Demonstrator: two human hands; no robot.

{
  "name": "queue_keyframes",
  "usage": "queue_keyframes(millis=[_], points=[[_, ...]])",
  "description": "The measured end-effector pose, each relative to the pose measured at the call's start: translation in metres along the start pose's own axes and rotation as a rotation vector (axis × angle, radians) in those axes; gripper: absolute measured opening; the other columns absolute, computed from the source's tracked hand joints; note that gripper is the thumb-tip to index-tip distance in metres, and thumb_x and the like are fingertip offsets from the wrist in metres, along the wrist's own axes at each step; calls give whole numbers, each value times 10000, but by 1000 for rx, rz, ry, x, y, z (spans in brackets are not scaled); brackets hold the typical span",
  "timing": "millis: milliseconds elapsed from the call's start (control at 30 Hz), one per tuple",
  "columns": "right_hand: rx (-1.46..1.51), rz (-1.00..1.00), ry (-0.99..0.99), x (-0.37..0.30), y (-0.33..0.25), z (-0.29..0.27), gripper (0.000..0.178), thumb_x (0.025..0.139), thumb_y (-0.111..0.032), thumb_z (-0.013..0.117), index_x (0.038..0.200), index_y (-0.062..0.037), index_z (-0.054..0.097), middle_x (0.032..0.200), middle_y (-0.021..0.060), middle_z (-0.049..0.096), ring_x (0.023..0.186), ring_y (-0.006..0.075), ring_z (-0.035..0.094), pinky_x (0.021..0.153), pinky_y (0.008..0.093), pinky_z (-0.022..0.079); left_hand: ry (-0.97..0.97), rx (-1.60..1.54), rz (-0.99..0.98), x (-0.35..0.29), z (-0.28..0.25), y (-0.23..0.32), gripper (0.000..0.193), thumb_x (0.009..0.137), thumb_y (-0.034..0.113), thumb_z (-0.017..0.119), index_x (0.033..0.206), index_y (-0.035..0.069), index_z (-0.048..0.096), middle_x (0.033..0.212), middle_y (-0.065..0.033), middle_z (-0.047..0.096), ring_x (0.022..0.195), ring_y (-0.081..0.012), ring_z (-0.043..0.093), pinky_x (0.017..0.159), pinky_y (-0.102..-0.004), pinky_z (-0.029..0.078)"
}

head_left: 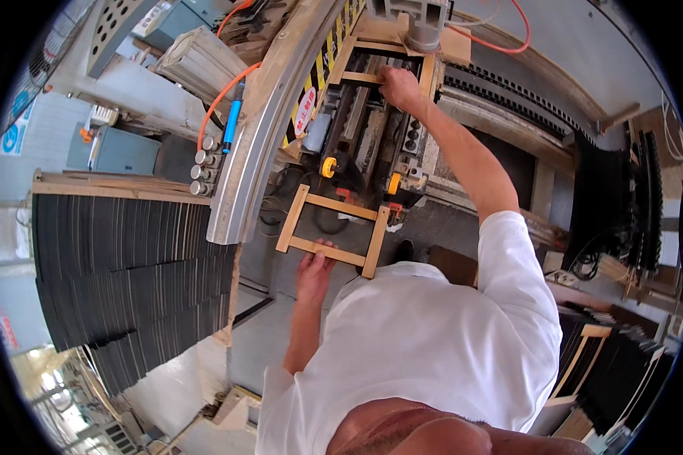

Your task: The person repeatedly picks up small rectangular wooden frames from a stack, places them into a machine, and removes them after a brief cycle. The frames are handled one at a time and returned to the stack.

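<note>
My left hand (313, 274) grips the near rail of a light wooden frame (292, 218), which is held up in front of my body. This frame has two side posts joined by two rails. My right arm reaches far forward into a machine. There my right hand (401, 87) is closed on the rail of a second light wooden frame (426, 76), beneath a grey metal machine head (425, 34). My palm and the rail partly hide the right fingertips.
Left of the machine runs a long metal guide rail (239, 186) with a blue pen-like tool (232, 125) on it. Yellow knobs (328, 167) sit between the two frames. A tall stack of dark strips (129, 265) stands to the left. Another wooden frame (573, 368) leans at the lower right.
</note>
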State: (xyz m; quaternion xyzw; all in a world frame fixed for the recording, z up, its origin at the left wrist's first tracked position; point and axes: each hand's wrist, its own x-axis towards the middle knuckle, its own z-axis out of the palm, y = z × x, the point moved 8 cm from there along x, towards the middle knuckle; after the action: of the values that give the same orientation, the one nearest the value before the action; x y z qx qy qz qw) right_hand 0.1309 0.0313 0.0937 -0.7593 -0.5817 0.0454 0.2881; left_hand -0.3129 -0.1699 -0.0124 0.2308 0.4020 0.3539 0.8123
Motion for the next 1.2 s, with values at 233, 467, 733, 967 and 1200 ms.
queue_keyframes(millis=[233, 467, 733, 967, 1200], points=[[20, 68, 28, -4, 6, 0, 188, 747, -86, 593, 921, -83, 664, 927, 181, 686, 916, 362, 648, 780, 468, 511, -7, 15, -57, 22, -58, 4, 365, 964, 104, 562, 1312, 30, 481, 1238, -93, 594, 1189, -248, 560, 1010, -419, 441], [-322, -142, 39, -14, -8, 8, 285, 816, -125, 604, 1087, -91, 523, 914, 145, 696, 893, 331, 665, 794, 470, 444, 85, 154, -163, 39, -118, -9, 411, 976, 110, 546, 1358, 9, 430, 1293, -119, 553, 1193, -255, 548, 1032, -433, 431], [-292, -116, 16, -19, -12, 2, 230, 827, -110, 596, 1032, -54, 507, 895, 150, 691, 888, 328, 666, 789, 455, 465, 167, 292, -125, 33, -125, -6, 406, 967, 111, 550, 1339, -13, 446, 1267, -98, 573, 1162, -249, 559, 1034, -427, 422], [-131, -35, -83, -8, -10, -3, 280, 779, -141, 681, 1043, -103, 594, 963, 131, 694, 958, 333, 651, 833, 448, 474, 195, 352, -156, 22, -110, -28, 309, 960, 139, 562, 1237, 9, 521, 1201, -86, 596, 1100, -213, 578, 1009, -404, 439], [-83, -50, -87, -6, -5, -4, 281, 761, -161, 713, 1011, -87, 608, 954, 146, 686, 956, 348, 645, 804, 455, 502, 217, 376, -156, 25, -91, -39, 298, 953, 160, 573, 1221, 36, 537, 1182, -72, 603, 1099, -194, 578, 989, -375, 450]])
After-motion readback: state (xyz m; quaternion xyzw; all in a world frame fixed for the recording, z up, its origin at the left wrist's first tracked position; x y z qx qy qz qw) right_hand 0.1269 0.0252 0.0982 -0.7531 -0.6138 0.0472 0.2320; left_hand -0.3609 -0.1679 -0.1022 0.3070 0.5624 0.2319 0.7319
